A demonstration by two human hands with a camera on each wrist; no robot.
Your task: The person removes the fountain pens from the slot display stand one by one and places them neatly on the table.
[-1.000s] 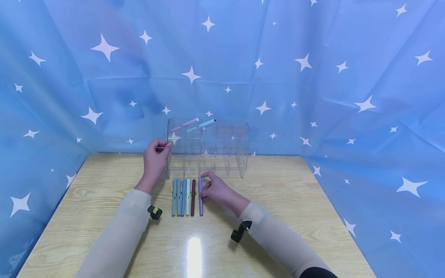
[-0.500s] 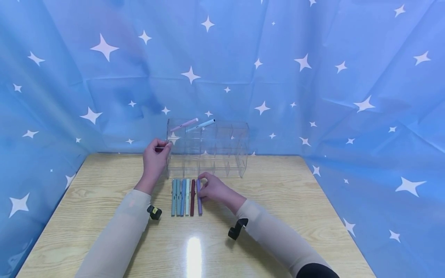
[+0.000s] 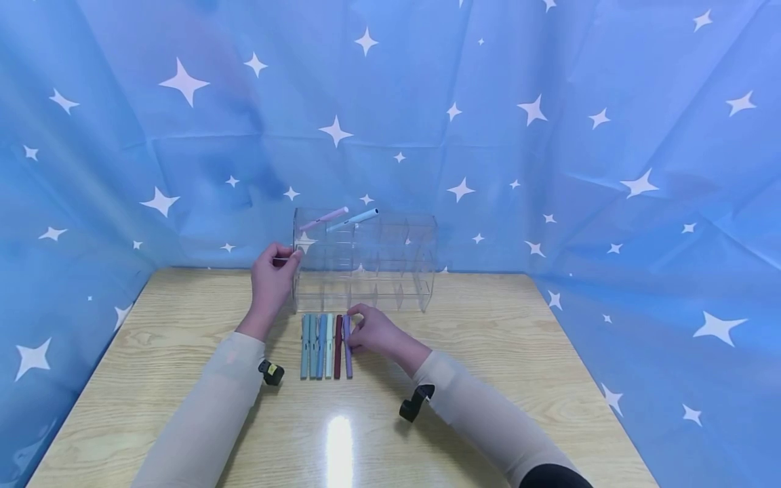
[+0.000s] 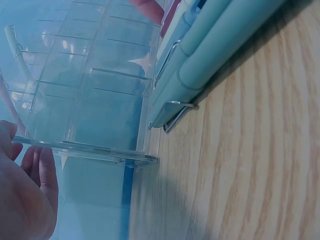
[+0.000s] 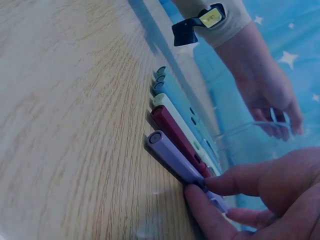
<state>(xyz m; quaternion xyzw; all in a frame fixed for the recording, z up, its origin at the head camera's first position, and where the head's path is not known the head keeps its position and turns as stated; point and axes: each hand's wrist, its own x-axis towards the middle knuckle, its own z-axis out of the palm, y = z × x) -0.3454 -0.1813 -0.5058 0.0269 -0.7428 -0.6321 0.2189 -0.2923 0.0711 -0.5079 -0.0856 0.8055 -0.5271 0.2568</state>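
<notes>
A clear acrylic pen organizer (image 3: 366, 281) stands upright at the back of the table. My left hand (image 3: 272, 278) grips the edge of its left side wall, thumb and fingers on opposite faces in the left wrist view. On the wood in front of it lies a row of pens: teal pens (image 4: 210, 55), a blue pen (image 3: 321, 349), a pale mint pen (image 3: 329, 349) and a dark red pen (image 5: 175, 130). At the row's right end, my right hand (image 3: 381, 332) pinches a purple pen (image 5: 172, 157) near its upper end; the pen lies on the table.
A pink pen (image 3: 326, 218) and a light blue pen (image 3: 360, 218) lean in the organizer's upper left compartments. Behind it hangs a blue curtain (image 3: 390, 102) with white stars. Light glares off the table (image 3: 488, 325) near its front.
My right hand has slid the purple pen a little to the left, narrowing its gap to the dark red pen. The left hand stays in place on the organizer.
</notes>
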